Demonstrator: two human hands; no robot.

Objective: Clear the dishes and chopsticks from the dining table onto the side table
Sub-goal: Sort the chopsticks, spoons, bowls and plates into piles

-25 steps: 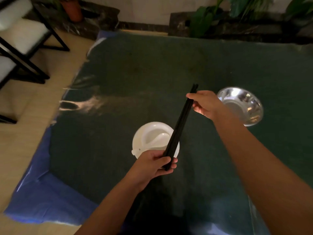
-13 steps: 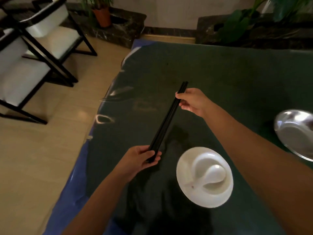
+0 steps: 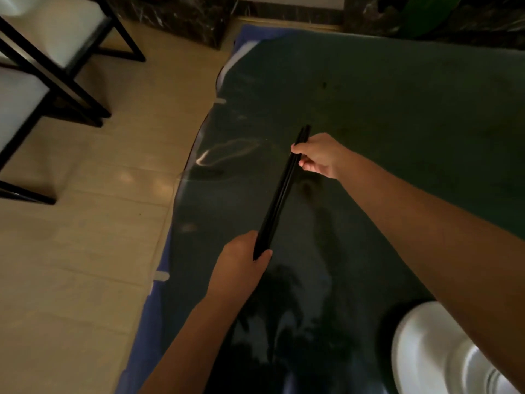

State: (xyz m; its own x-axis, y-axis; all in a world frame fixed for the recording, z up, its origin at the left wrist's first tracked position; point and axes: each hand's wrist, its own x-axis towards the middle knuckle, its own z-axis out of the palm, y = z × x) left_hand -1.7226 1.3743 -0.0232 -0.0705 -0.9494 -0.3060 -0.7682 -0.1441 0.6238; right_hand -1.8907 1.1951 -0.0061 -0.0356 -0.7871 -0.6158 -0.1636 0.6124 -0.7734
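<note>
A pair of black chopsticks [image 3: 281, 191] hangs above the dark green dining table [image 3: 383, 115], slanting from lower left to upper right. My left hand [image 3: 241, 263] grips their near end, close to the table's left edge. My right hand [image 3: 319, 155] pinches their far end. A white dish [image 3: 420, 351] sits on the table at the bottom right, partly hidden behind my right forearm and cut off by the frame.
A blue cloth [image 3: 142, 322] shows under the table's left edge. Beige tiled floor [image 3: 85, 223] lies to the left. Black-framed chairs with white cushions [image 3: 34, 66] stand at the top left. A dark marble planter ledge [image 3: 181, 12] runs along the back.
My view has swung left: the white dish slid to the bottom right corner and the steel bowl left the frame. Both hands keep hold of the chopsticks, now nearer the table's left edge.
</note>
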